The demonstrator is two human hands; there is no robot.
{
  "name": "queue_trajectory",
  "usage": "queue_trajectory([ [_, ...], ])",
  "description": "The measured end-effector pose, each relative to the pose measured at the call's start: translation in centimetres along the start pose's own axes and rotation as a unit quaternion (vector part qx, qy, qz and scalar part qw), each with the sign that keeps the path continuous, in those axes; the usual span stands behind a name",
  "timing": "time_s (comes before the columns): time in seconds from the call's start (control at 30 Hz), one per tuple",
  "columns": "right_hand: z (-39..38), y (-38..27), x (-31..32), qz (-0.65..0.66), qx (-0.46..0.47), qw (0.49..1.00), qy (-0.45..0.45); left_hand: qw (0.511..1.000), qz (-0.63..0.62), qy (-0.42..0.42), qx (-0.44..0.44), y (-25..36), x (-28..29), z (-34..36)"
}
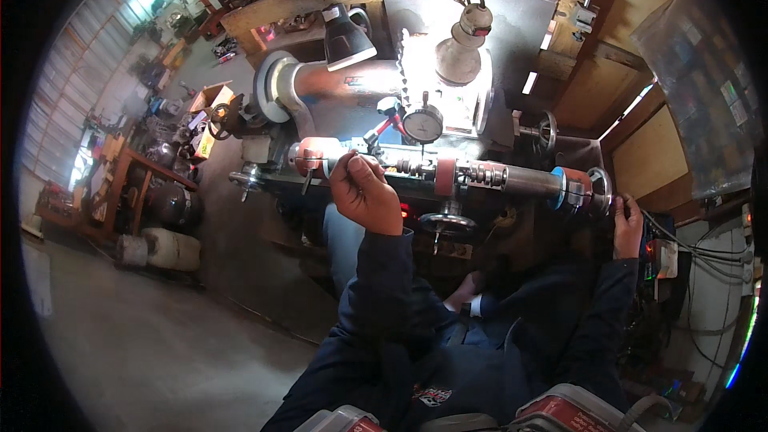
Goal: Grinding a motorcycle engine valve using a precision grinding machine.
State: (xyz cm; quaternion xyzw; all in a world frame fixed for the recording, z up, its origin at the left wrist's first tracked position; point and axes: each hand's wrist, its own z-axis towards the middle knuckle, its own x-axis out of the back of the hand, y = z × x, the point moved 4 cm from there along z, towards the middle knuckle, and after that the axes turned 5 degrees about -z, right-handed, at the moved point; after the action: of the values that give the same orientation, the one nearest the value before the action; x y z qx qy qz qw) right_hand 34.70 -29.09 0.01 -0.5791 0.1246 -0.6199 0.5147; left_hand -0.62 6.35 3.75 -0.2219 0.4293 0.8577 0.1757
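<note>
**Head view: both hands on a small lathe, close to parts that may turn**

Head camera looks down on a dark metal bench lathe point(448, 192) lit by a bare lamp bulb in a ceramic socket point(466, 40). Across it lies a long steel cylindrical shaft with orange-red collars point(480, 176), running from the left end of the machine to the right.

The left hand point(366, 192) is raised at the left part of the shaft, fingers curled narrow around what looks like a thin metal rod or handle; exactly what they pinch is too small to tell. The right hand point(626, 224) sits at the far right, fingers closed on the small spoked handwheel point(598, 190) beside the blue-banded end of the shaft.

A round white dial gauge point(422, 124) stands just behind the shaft, near a red-handled tool point(386, 124).

Risks, as I judge them: if the shaft spins, the dark blue jacket sleeve point(376, 272) hangs near enough to catch. A hard turn of the handwheel could press the shaft and knock the gauge. Loose cables point(688, 248) at the right lie close to the right wrist and could snag.
</note>
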Motion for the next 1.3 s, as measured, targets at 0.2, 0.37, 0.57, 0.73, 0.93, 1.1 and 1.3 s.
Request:
queue_trajectory([
  [0.2, 3.0, -0.1, -1.0, 0.005, -0.007, 1.000, 0.027, 1.000, -0.018, -0.005, 0.002, 0.0, -0.1, -0.3],
  [0.37, 4.9, 1.0, -1.9, 0.015, -0.027, 1.000, -0.002, 1.000, -0.018, -0.009, 0.001, 0.2, -0.1, -0.1],
  [0.57, 5.7, 2.8, -2.6, 0.029, -0.025, 0.999, -0.016, 1.000, 0.000, 0.007, -0.013, 0.5, -0.4, 0.1],
  [0.73, 6.0, 3.9, -3.1, 0.077, -0.028, 0.996, -0.026, 1.000, 0.002, 0.016, -0.003, 0.5, -0.5, 0.0],
  [0.93, 6.6, 6.4, -5.8, 0.040, 0.095, 0.992, -0.071, 1.000, -0.002, 0.011, -0.014, 0.6, -0.6, 0.0],
  [1.1, 4.1, 10.0, -6.8, 0.034, 0.012, 0.994, -0.102, 1.000, -0.003, 0.014, -0.011, 0.6, -0.5, 0.1],
  [1.3, 0.8, 11.6, -5.4, -0.006, -0.071, 0.994, -0.089, 1.000, -0.012, 0.009, 0.001, 0.5, -0.3, 0.0],
])
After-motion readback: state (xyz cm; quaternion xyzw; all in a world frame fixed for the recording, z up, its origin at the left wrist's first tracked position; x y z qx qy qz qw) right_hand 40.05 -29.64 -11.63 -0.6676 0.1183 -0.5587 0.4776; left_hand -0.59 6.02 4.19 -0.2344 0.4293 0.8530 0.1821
